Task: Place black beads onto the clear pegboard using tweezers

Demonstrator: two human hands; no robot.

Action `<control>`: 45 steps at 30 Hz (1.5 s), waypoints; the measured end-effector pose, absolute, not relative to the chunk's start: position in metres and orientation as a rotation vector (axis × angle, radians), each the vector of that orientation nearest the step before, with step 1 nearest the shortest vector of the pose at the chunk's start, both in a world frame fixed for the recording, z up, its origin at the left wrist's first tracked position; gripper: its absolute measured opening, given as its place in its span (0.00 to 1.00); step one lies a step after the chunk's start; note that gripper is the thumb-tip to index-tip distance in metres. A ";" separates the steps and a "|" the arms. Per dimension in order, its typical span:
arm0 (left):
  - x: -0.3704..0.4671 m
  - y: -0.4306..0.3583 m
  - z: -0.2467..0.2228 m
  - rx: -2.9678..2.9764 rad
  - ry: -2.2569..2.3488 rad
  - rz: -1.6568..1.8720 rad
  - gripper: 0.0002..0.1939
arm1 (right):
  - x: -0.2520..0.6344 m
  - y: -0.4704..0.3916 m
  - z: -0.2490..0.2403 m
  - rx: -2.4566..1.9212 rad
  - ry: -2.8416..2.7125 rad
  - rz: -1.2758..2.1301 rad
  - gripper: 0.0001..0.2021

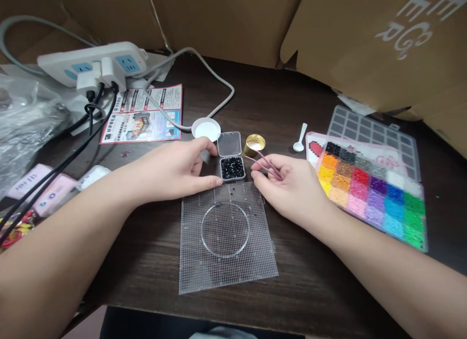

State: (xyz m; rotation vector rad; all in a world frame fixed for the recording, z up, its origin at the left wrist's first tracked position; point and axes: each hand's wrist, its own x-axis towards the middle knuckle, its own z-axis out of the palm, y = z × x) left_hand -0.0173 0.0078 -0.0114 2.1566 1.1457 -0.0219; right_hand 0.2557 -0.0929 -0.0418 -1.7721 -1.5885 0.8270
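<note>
A small clear box (233,179), filled with black beads (232,168), stands in front of me on a dark counter (146,261), its hinged lid (229,143) thrown back on the far side. My left hand (178,166) is just left of the box, its fingers released and spread, thumb tip by the near left corner; I cannot tell whether it touches. My right hand (292,183), right of the box, has its fingers grasping pink tweezers (269,168), whose parted tips point towards the box. Beyond the box to the right, a round gold tin (248,150) contains something pale, too small to make out. Beyond it to the left is a shallow white dish (194,126); I cannot tell what it holds. Well to the right of the box, a compartment tray (426,234) is sorted by colour: black, grey and white beads, then brown, orange, yellow, red, pink, purple, blue and green. Nearer me than the box lies a clear pegboard (193,271) with a clear ring (202,229) on it. Far left of the box, a little clear container (91,177) has whitish contents, partly hidden by my forearm
</note>
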 end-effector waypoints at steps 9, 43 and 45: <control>-0.017 0.009 -0.006 2.048 1.156 -0.020 0.31 | 0.247 -0.082 -0.036 -1.831 -1.704 0.798 0.12; -0.018 0.010 0.003 2.072 1.152 -0.046 0.32 | 0.261 -0.100 -0.046 -1.283 -1.917 0.938 0.10; -0.018 0.010 0.003 2.071 1.154 -0.042 0.31 | 0.260 -0.100 -0.043 -1.295 -1.877 0.979 0.10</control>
